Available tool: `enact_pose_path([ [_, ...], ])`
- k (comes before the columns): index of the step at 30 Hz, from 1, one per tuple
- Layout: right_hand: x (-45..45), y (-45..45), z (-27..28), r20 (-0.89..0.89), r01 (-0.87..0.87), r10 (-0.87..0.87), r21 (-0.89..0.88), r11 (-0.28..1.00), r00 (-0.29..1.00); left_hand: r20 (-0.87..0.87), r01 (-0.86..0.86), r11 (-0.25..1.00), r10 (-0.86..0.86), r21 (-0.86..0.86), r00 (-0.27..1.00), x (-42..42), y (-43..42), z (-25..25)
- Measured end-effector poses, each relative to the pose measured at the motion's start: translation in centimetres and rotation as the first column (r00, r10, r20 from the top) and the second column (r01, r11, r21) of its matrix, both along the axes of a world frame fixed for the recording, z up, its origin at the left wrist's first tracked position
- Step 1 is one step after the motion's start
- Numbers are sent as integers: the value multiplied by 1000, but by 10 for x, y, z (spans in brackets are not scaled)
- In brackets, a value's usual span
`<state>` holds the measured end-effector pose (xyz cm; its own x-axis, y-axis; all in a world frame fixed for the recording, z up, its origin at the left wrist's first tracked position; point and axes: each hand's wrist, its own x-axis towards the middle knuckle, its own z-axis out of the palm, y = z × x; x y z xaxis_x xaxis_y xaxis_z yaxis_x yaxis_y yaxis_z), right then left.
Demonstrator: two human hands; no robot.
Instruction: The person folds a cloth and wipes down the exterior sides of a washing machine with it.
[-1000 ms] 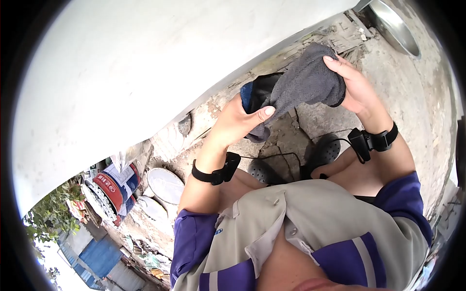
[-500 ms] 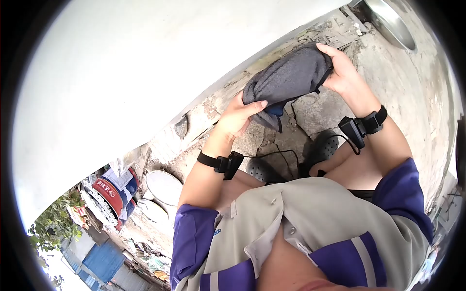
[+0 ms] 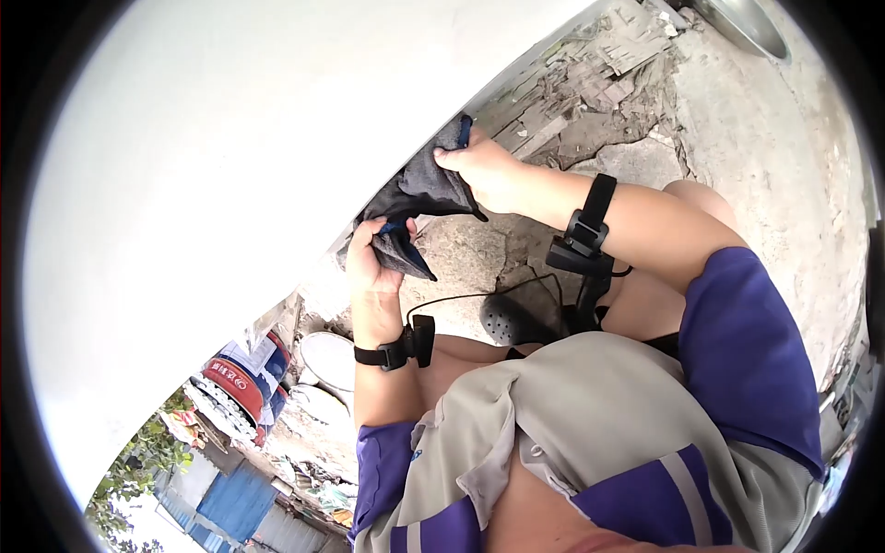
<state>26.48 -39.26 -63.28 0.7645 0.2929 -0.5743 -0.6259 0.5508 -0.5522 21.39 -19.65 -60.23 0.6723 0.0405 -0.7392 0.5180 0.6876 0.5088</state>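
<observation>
Both hands hold a grey, soft-looking cloth item (image 3: 424, 184) with black edging and dark blue patches; its exact kind does not show. My left hand (image 3: 376, 263) is closed around its lower left end, thumb on top, with a dark-edged flap jutting out past the fingers. At the upper right end, my right hand (image 3: 484, 170) pinches the fabric between thumb and fingers. The cloth sags and folds between the two hands. Its far side is hidden behind a large white surface (image 3: 230, 157).
Cracked concrete (image 3: 461, 249) and broken rubble (image 3: 590, 101) lie below. A metal basin (image 3: 751, 28) is at upper right. A red-and-blue drum (image 3: 244, 382) and a round white lid (image 3: 327, 359) stand at left. Black wrist straps carry boxes with a cable (image 3: 489, 293).
Both hands have moved left with the cloth, the right hand furthest. The cloth went from a broad, rounded shape to a folded, sagging one, now partly behind the white surface.
</observation>
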Motion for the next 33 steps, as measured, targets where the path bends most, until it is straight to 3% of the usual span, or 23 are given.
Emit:
enact_pose_path([
  [2, -8, 27, -22, 51, -195, 203, -131, 972, 978, -117, -59, 990, 74, 132, 990, -1, 6, -1],
  [4, -1, 40, -18, -107, -289, 278, -96, 953, 954, -61, 12, 991, -4, 132, 998, 1, 13, -8],
  [5, 6, 40, -17, -204, -230, 243, 85, 969, 948, -66, 4, 989, 6, 150, 998, 3, 13, -11],
  [8, 13, 36, -9, -273, -116, 181, 239, 964, 945, -7, -36, 976, 38, 214, 999, 4, 2, -16],
  [12, 23, 16, -22, -347, -21, 113, 258, 966, 931, 57, -45, 960, 30, 278, 998, 10, -25, -22],
  [14, 30, -14, -18, -379, -2, 90, 228, 974, 921, 113, 38, 941, -80, 337, 990, 15, -54, -16],
  [16, 40, -43, -19, -346, 0, 70, 198, 980, 936, 201, 45, 937, -121, 346, 972, 22, -84, -19],
  [18, 49, -72, -18, -264, -54, 45, -29, 998, 963, 261, 112, 928, -214, 355, 941, 32, -108, -27],
  [20, 52, -110, 11, -171, -2, -20, -126, 992, 985, 316, 166, 915, -292, 369, 903, 43, -141, -22],
  [21, 58, -120, -14, -28, -2, -3, -200, 980, 1000, 349, 165, 916, -299, 366, 888, 48, -156, -24],
  [26, 72, -180, 14, 153, 161, -102, -444, 882, 983, 421, 212, 927, -333, 309, 844, 75, -223, -28],
  [30, 92, -216, -7, 242, 420, -353, -341, 841, 904, 530, 273, 956, -289, 109, 797, 97, -273, -34],
  [32, 94, -230, 6, 203, 584, -548, -265, 767, 811, 539, 373, 922, -367, 102, 758, 105, -279, -31],
  [33, 94, -226, 7, 245, 612, -562, -296, 733, 790, 507, 384, 919, -373, 88, 777, 105, -278, -27],
])
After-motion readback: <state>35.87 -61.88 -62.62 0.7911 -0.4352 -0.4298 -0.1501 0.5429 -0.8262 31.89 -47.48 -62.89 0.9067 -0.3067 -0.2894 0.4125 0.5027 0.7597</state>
